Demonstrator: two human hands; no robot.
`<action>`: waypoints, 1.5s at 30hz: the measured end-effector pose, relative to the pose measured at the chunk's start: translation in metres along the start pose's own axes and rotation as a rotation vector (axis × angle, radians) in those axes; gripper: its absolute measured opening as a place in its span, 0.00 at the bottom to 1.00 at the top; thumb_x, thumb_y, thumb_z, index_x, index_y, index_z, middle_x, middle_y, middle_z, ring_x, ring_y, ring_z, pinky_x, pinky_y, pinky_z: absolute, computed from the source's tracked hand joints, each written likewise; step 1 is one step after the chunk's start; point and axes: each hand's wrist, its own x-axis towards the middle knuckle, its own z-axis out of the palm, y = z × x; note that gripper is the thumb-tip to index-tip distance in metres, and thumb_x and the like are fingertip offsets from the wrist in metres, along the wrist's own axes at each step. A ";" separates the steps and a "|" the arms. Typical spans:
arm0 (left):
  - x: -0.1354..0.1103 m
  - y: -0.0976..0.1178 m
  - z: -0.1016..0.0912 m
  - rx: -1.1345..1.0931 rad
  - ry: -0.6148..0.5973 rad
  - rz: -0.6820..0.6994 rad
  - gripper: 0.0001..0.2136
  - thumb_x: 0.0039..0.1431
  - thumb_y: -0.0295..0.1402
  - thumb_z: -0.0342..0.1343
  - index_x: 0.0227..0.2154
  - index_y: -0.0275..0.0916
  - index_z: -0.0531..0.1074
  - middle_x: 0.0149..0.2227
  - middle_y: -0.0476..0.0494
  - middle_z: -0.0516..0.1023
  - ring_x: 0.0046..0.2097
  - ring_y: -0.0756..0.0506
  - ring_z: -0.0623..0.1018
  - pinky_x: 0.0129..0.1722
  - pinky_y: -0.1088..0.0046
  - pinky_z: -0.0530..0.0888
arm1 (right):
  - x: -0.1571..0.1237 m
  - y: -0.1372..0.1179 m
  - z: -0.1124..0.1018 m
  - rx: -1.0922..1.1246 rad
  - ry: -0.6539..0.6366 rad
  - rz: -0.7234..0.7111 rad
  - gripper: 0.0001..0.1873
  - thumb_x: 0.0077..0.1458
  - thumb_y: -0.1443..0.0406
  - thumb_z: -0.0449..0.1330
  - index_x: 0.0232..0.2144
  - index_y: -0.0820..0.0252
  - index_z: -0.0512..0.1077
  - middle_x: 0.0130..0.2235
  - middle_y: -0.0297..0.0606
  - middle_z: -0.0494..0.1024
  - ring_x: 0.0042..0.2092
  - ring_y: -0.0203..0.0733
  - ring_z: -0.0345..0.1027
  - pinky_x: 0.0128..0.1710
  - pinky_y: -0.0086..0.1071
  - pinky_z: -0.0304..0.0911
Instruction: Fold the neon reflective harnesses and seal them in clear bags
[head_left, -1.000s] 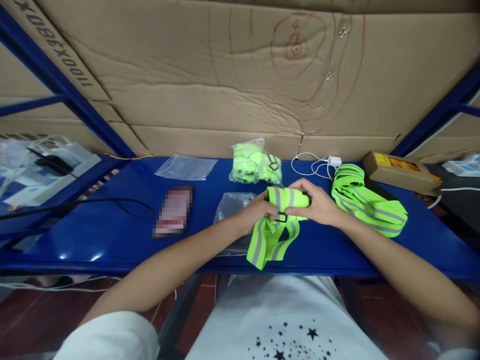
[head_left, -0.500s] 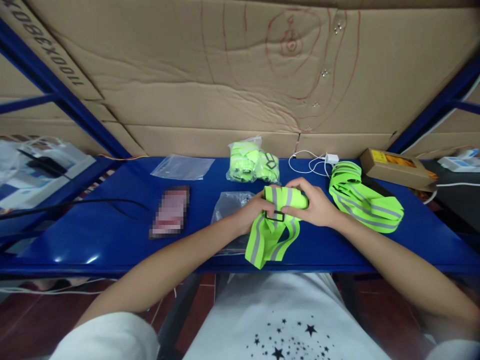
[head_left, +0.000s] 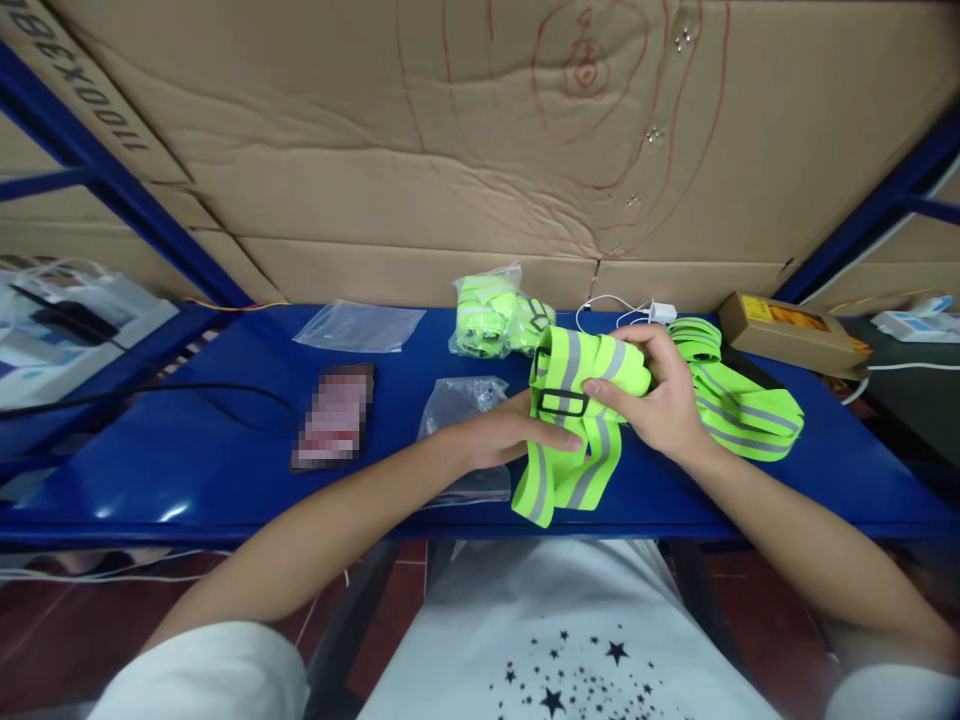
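Observation:
A rolled neon-yellow reflective strap (head_left: 574, 362) with grey stripes is held up over the table in front of me. A black buckle (head_left: 562, 402) shows on its near side, and loops of strap hang below. My right hand (head_left: 666, 395) grips the roll's right end, thumb in front and fingers over the back. Lower down, my left hand (head_left: 514, 432) has its thumb laid across the hanging loops; its fingers are hidden behind the strap. Close by on the left lies a clear plastic bag (head_left: 466, 398), partly covered by my left forearm.
Bagged neon straps (head_left: 484, 315) stand at the back, with a flat clear bag (head_left: 360, 327) to their left. A blurred-out phone (head_left: 334, 418) lies on the blue table (head_left: 225, 440). To the right are more loose straps (head_left: 757, 410), a white charger (head_left: 661, 313) and a cardboard box (head_left: 787, 330).
The rolled strap has shifted slightly right and turned, showing the buckle more fully. My left hand has slid down from the roll's top left edge to the hanging loops.

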 end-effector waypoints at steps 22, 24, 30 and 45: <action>0.003 -0.015 0.010 -0.271 -0.009 -0.011 0.14 0.47 0.30 0.70 0.39 0.35 0.81 0.37 0.43 0.84 0.39 0.44 0.82 0.45 0.65 0.79 | -0.003 0.005 -0.004 -0.138 -0.071 -0.184 0.24 0.55 0.61 0.72 0.54 0.48 0.73 0.51 0.35 0.82 0.50 0.48 0.79 0.48 0.39 0.74; 0.002 -0.014 0.009 -0.269 -0.016 0.020 0.15 0.47 0.28 0.71 0.40 0.35 0.81 0.38 0.44 0.84 0.40 0.45 0.82 0.46 0.67 0.78 | -0.005 0.008 -0.004 -0.153 -0.126 -0.320 0.23 0.59 0.63 0.68 0.56 0.46 0.72 0.53 0.35 0.82 0.53 0.49 0.78 0.52 0.41 0.74; 0.001 -0.020 0.009 -0.171 -0.042 0.052 0.20 0.43 0.31 0.76 0.41 0.37 0.80 0.40 0.44 0.84 0.43 0.43 0.81 0.47 0.66 0.75 | -0.017 0.007 0.012 -0.055 -0.048 -0.246 0.25 0.57 0.63 0.71 0.56 0.46 0.71 0.53 0.36 0.81 0.53 0.50 0.77 0.53 0.42 0.73; 0.009 -0.040 0.016 0.002 0.282 0.151 0.26 0.40 0.28 0.74 0.47 0.42 0.79 0.46 0.47 0.84 0.49 0.43 0.81 0.53 0.64 0.75 | -0.026 -0.010 0.036 0.131 0.038 0.143 0.24 0.54 0.59 0.72 0.51 0.49 0.70 0.50 0.37 0.78 0.50 0.48 0.74 0.51 0.41 0.72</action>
